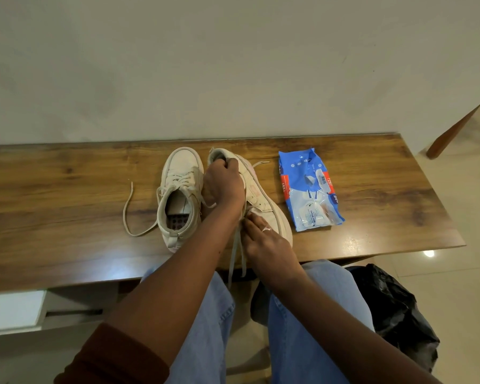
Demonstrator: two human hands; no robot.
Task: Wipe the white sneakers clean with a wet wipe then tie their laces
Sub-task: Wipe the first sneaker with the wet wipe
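Note:
Two white sneakers stand side by side on the wooden table. The left sneaker sits upright with its opening toward me, one loose lace trailing left across the wood. The right sneaker is tipped onto its side. My left hand grips its far end, fingers curled over the edge. My right hand pinches its laces near the collar, and two lace ends hang over the table's front edge. No wet wipe shows in either hand.
A blue pack of wet wipes lies flat to the right of the sneakers. A black plastic bag sits on the tiled floor at my right. A wooden furniture leg stands at far right. A wall is behind the table.

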